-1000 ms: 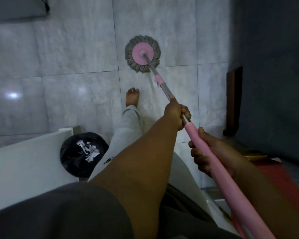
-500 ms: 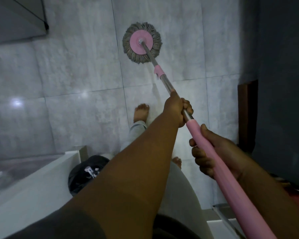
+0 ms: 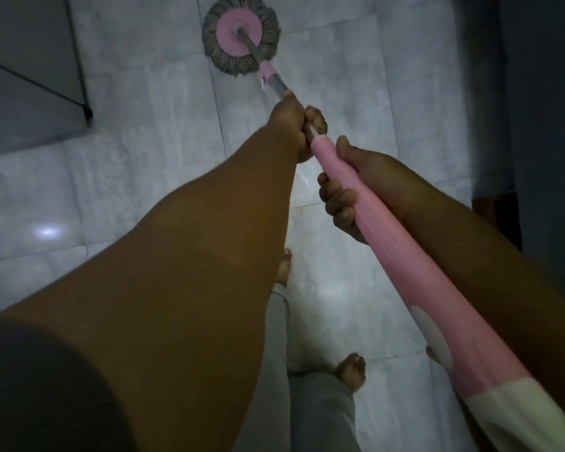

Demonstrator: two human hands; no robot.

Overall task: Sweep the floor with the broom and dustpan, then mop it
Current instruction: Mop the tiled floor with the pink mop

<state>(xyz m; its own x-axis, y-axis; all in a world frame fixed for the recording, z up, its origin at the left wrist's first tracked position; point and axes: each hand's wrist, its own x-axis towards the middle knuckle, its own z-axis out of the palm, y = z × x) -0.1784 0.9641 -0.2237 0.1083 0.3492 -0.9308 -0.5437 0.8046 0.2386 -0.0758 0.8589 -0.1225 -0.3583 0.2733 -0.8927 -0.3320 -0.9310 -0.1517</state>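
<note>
A round mop head (image 3: 240, 35), pink disc ringed with grey strands, lies flat on the pale tiled floor (image 3: 144, 197) at the top centre. Its metal and pink handle (image 3: 382, 230) slants down to the lower right. My left hand (image 3: 296, 125) is closed around the metal part of the handle, arm stretched forward. Just behind it, my right hand (image 3: 349, 187) grips the pink sleeve. No broom or dustpan is in view.
My bare feet (image 3: 351, 370) stand on the tiles below the hands, in grey trousers. A grey panel with a dark frame and foot (image 3: 87, 112) fills the upper left. A dark wall or furniture (image 3: 542, 125) with a wooden edge (image 3: 496, 210) runs along the right.
The mop head has slid farther forward across the tiles as both arms pushed out. I have stepped forward; the white counter and black bag have left the view.
</note>
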